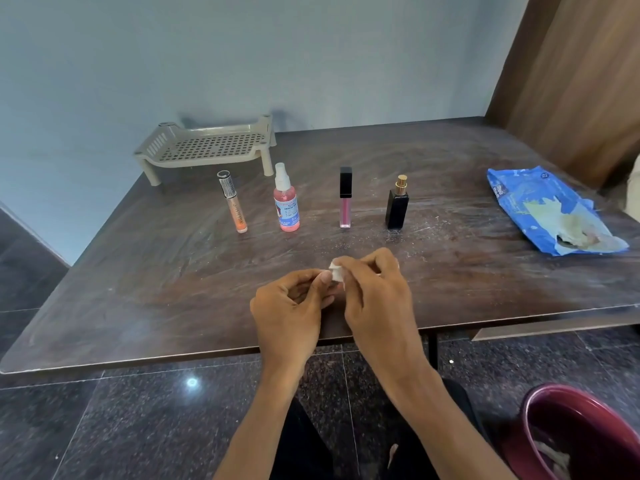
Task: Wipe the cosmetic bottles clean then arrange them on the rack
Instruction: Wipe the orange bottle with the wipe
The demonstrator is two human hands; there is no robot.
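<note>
- Head view: I judge the task barely begun. The four cosmetic bottles [286, 202] stand in a row mid-frame on the worktop [173, 271], none wiped as far as I can tell, and the rack [207, 147] at upper left holds nothing
- Low centre, my left hand [291, 306] and right hand [374, 292] have curled fingers pinching a small white wipe [336, 271] between them, well short of the bottles
</note>
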